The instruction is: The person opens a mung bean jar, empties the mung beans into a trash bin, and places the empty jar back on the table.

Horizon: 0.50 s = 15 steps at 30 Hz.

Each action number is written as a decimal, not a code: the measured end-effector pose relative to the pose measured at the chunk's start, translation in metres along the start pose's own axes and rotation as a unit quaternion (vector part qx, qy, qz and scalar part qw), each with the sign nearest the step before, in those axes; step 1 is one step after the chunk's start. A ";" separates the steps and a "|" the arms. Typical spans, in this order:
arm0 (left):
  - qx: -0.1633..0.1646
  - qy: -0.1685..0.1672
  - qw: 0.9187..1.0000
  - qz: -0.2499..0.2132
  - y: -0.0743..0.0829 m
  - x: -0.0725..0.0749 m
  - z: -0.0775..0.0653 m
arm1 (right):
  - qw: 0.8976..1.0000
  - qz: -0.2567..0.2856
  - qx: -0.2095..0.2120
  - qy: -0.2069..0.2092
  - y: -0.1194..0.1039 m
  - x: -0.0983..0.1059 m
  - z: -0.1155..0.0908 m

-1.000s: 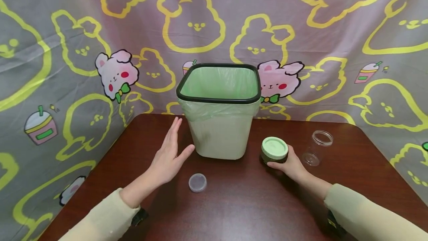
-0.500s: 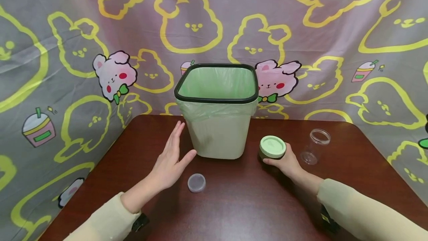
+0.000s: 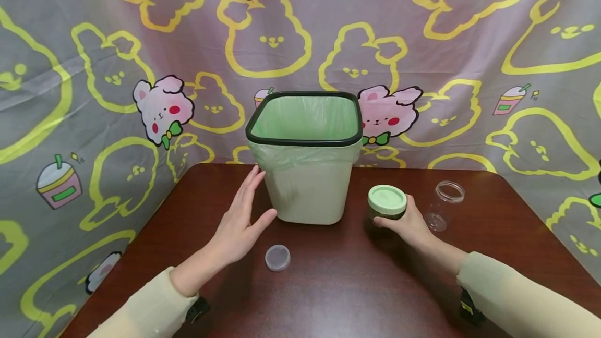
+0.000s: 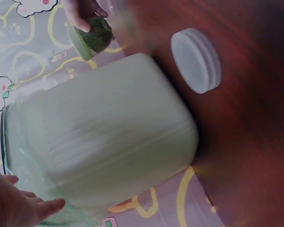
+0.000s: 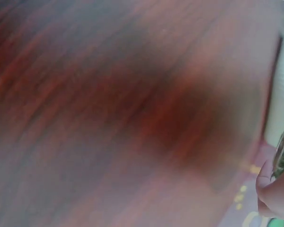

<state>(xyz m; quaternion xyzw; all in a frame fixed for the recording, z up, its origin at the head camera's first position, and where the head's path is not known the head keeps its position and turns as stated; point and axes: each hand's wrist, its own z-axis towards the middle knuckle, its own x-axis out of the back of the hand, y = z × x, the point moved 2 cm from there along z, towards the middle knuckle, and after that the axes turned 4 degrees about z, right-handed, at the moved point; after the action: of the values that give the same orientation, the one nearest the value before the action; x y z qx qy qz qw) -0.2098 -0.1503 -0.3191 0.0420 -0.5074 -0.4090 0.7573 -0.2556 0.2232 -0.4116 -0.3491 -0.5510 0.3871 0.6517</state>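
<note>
My right hand (image 3: 413,226) grips a small clear jar (image 3: 386,203) with a light green lid and dark green contents. It is held just off the table, right of the bin, and the left wrist view shows the green contents (image 4: 95,36) through its side. My left hand (image 3: 238,223) is held up at the bin's left, fingers straight and thumb spread, holding nothing. A pale bin (image 3: 307,186) with a black rim and a green bag liner stands between the hands. Nearer me lies a round translucent lid (image 3: 277,258).
An uncapped clear plastic jar (image 3: 443,207) stands to the right of my right hand. The dark brown table (image 3: 347,286) ends at a patterned cloth backdrop (image 3: 422,9) behind the bin and at both sides.
My right hand has raised the green-lidded jar slightly from the table. My left hand stays beside the bin almost unmoved. The head view has shifted a little.
</note>
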 end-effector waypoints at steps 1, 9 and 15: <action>-0.007 0.003 1.000 -0.006 0.001 0.001 0.001 | 1.000 -0.002 0.010 -0.002 -0.003 0.003 -0.001; -0.085 0.025 0.994 -0.068 0.013 0.011 0.013 | 0.994 -0.027 0.099 -0.021 -0.034 0.029 -0.015; -0.128 0.003 0.988 -0.085 0.024 0.010 0.023 | 0.987 -0.055 0.150 -0.031 -0.055 0.043 -0.022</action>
<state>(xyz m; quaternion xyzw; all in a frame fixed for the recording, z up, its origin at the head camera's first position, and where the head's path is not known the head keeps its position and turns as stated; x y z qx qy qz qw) -0.2134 -0.1326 -0.2894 -0.0112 -0.4435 -0.5336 0.7201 -0.2230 0.2360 -0.3468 -0.2043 -0.5252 0.4397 0.6994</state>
